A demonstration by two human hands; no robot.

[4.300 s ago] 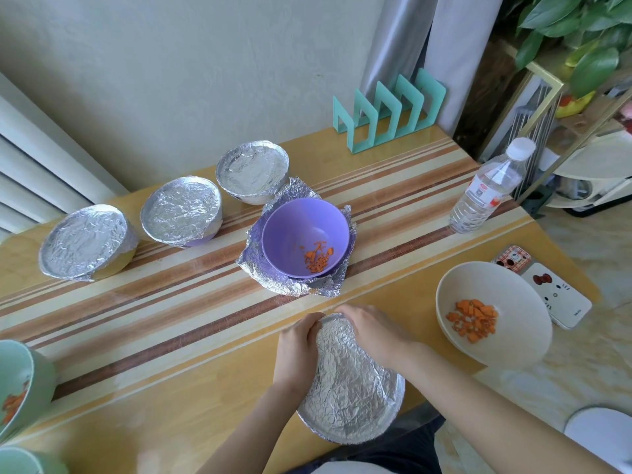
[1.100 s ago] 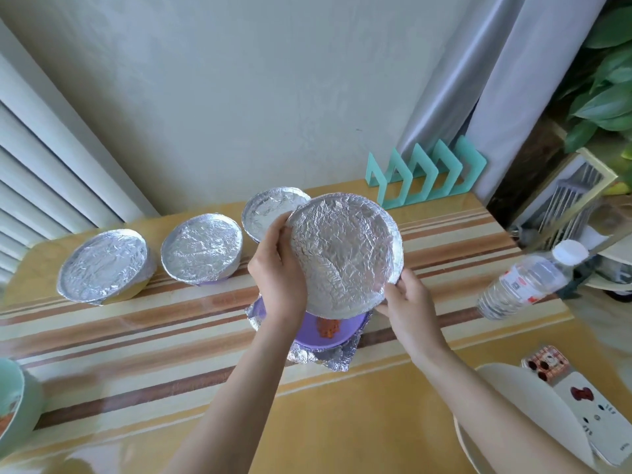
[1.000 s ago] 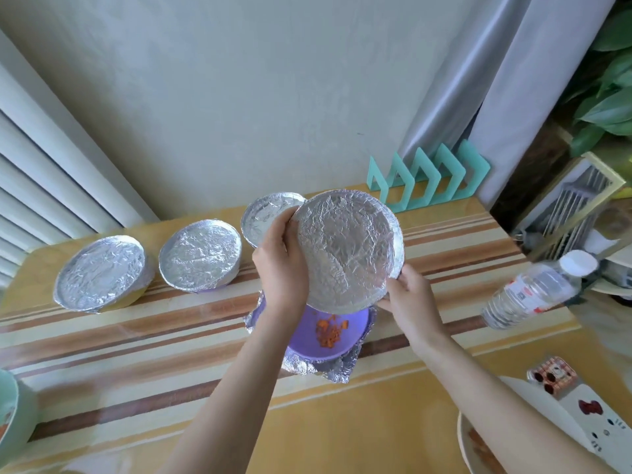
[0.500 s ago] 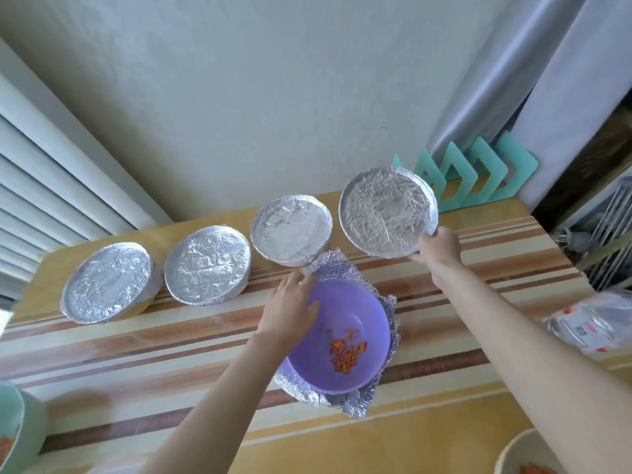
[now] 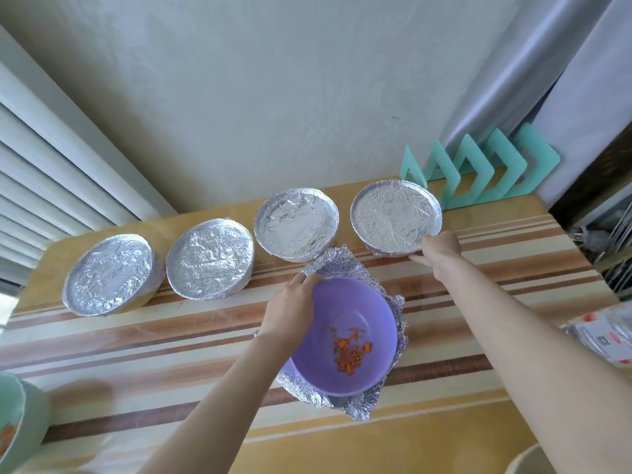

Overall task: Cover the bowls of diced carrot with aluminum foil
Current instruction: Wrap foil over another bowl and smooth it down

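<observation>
1. Purple bowl (image 5: 345, 302) is sitting uncovered in the middle of the striped table (image 5: 136, 343). It's sitting on top of a crinkled foil sheet (image 5: 345, 265) that's sticking out all around it. A small pile of diced carrot (image 5: 350, 352) is lying in the bottom.
2. Left hand (image 5: 290, 307) is gripping the purple bowl's far-left rim. The fingers are curling over the edge, with the fingertips touching the foil corner poking up there.
3. Right hand (image 5: 439, 246) is reaching way out and holding the near edge of the right-end bowl (image 5: 395, 215), fingers tucking in low along its side. That bowl is already wearing a foil top and looks to be sitting on the table, just in front of a teal rack (image 5: 485, 169).
4. Running left from it along the wall side, the third bowl (image 5: 297, 229), second bowl (image 5: 212, 258) and left-end bowl (image 5: 109, 273) are all sitting foil-covered in a close row. The purple bowl is sitting just in front of the gap between the third and the right-end one.
5. A green bowl (image 5: 20, 419) is peeking in at the near-left edge with something orange inside. A blurry water bottle (image 5: 602, 336) is showing at the right edge.
</observation>
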